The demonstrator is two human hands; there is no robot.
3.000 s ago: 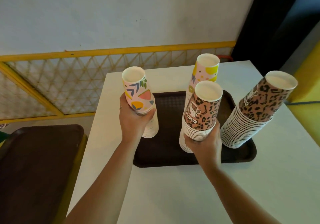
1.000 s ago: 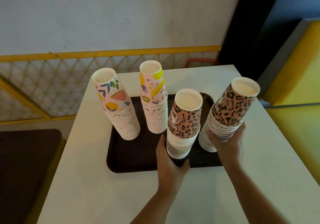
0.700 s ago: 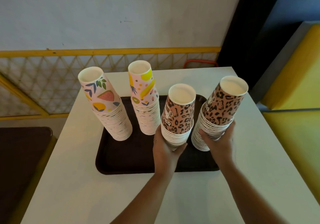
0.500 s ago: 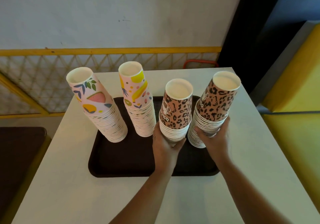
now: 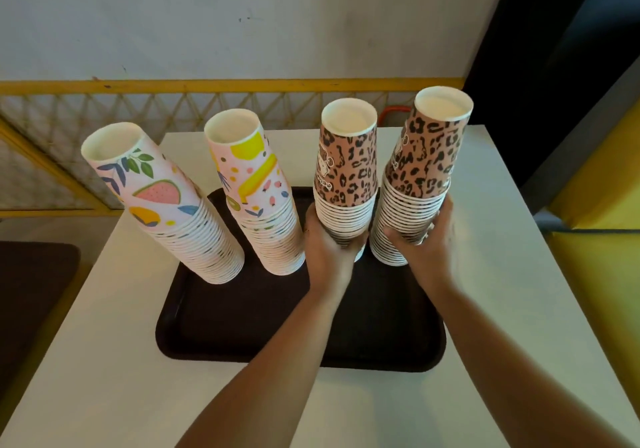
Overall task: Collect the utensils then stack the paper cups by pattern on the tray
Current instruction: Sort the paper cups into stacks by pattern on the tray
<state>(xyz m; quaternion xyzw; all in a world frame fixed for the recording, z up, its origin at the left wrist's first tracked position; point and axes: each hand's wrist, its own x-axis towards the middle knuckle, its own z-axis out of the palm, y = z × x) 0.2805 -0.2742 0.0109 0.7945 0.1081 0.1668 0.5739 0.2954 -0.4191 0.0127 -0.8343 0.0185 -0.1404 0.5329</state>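
Note:
Four upside-down stacks of paper cups stand in a row on a dark brown tray. At the left are two fruit-pattern stacks, the outer one leaning left and the inner one beside it. To their right stand two leopard-pattern stacks. My left hand grips the lower part of the inner leopard stack. My right hand grips the lower part of the outer leopard stack, which stands at the tray's right edge. No utensils are in view.
The tray lies on a white table with bare surface in front and to the right. A yellow lattice railing runs behind the table. A dark brown surface sits lower at the left, and a yellow seat at the right.
My left hand left the fruit stack and took hold of the inner leopard stack; my right hand moved to the outer leopard stack. Both leopard stacks now stand closer together, upright.

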